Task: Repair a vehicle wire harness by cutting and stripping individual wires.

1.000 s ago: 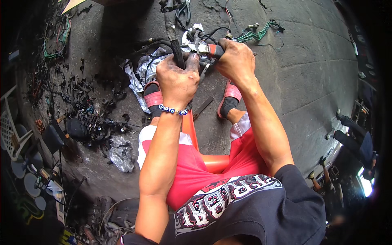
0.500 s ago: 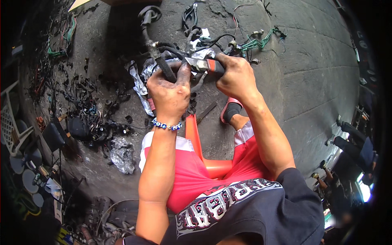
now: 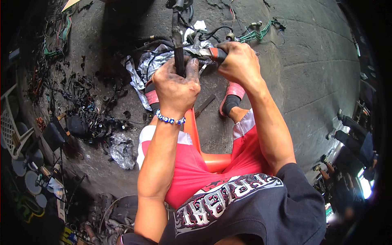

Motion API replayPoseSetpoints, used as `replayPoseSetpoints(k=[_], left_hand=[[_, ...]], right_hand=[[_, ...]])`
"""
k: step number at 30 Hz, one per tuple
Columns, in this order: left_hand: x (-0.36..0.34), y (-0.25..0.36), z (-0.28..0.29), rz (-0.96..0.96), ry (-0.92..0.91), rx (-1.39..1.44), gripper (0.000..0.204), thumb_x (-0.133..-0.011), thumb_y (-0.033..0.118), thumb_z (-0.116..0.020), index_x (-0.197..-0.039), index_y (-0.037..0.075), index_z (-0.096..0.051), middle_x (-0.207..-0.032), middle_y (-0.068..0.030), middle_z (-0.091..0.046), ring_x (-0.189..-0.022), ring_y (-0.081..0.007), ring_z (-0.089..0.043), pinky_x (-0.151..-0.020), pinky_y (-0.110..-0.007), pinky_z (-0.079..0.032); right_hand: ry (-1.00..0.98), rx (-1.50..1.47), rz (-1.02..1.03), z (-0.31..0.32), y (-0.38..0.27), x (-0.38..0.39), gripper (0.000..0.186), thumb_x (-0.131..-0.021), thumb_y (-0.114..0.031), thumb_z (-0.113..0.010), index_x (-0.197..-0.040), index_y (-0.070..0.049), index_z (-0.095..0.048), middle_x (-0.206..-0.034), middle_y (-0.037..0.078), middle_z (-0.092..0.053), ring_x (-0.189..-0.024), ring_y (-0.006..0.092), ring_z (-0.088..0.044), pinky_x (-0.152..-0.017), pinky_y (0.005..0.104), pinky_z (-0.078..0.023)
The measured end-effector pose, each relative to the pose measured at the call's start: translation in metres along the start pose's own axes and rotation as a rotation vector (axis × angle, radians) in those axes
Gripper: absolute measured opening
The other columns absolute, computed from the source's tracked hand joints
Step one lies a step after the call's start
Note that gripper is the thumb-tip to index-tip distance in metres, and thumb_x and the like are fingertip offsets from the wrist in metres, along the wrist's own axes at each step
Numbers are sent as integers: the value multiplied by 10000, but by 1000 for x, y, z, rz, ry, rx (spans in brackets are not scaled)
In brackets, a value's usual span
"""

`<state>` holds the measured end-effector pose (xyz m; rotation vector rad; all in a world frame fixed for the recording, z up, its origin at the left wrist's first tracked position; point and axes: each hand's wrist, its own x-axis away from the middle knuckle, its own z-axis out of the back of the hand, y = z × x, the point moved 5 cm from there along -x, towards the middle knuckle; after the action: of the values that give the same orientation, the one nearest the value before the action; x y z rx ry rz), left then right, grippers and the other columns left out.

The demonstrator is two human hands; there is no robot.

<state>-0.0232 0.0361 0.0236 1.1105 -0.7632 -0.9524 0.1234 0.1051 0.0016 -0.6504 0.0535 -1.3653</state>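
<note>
My left hand (image 3: 176, 86) is closed round a thick black taped wiring harness (image 3: 177, 38), which rises from the fist toward the far side. Its thumb lies beside the tool's metal head. In my right hand (image 3: 241, 61) is a pair of pliers (image 3: 213, 54) with red and black handles, its steel jaws pointing left against the harness near my left thumb. Whether the jaws grip a wire cannot be made out. More black cables (image 3: 163, 40) and crumpled silver sheeting (image 3: 153, 61) lie on the floor just beyond my hands.
Green wires (image 3: 259, 37) with connectors lie at the far right, and another green bundle (image 3: 61, 51) at the far left. Loose black connectors and scraps (image 3: 87, 98) cover the floor to my left, near clear plastic (image 3: 122, 151). A flat dark strip (image 3: 205, 105) lies between my feet, beyond an orange stool (image 3: 216, 161).
My left hand has shifted slightly right, and the harness above it has swung from leaning left to nearly upright. The pliers and my right hand have moved a little farther away.
</note>
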Motion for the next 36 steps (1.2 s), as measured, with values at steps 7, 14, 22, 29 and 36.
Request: replayPoseSetpoints(k=[7,14,22,29,36], left_hand=[[-5,-15,-4,148,36,12,124,-742,63,-612,-667,-34,-596,-513,-89,-561,-431,-151,-510,-444,-289,-388],[6,-2,38,152,77,-55,181,-790,81,-601,-659,-43,-588,-513,-25,-542,-456,-80,-495,-441,-231,-382],[-5,-10,23,277,128,168,95,-782,35,-605,-756,-55,-595,-615,-51,-592,-551,-92,-549,-530,-218,-427],[1,1,5,53,76,93,89,-746,33,-623,-747,-54,-610,-586,-58,-592,-519,-84,-530,-500,-232,-416],[0,-2,1,-118,57,-64,71,-720,55,-628,-680,5,-597,-505,-91,-541,-409,-158,-507,-433,-283,-391]], right_hand=[[106,75,-24,-7,4,-13,147,-629,-172,-576,-756,-107,-611,-745,163,-602,-742,355,-583,-651,414,-461],[274,-42,-389,32,116,-22,219,-629,-133,-539,-787,-3,-616,-790,204,-622,-692,283,-635,-619,380,-497],[155,-186,257,-5,-24,10,344,-604,-51,-612,-943,5,-602,-772,196,-605,-738,325,-608,-665,335,-475],[180,-88,161,6,-18,11,255,-598,-62,-589,-852,-63,-607,-733,162,-592,-719,356,-575,-616,400,-454],[83,-10,14,6,-9,9,217,-630,-106,-573,-836,-90,-642,-738,160,-612,-730,341,-599,-659,396,-476]])
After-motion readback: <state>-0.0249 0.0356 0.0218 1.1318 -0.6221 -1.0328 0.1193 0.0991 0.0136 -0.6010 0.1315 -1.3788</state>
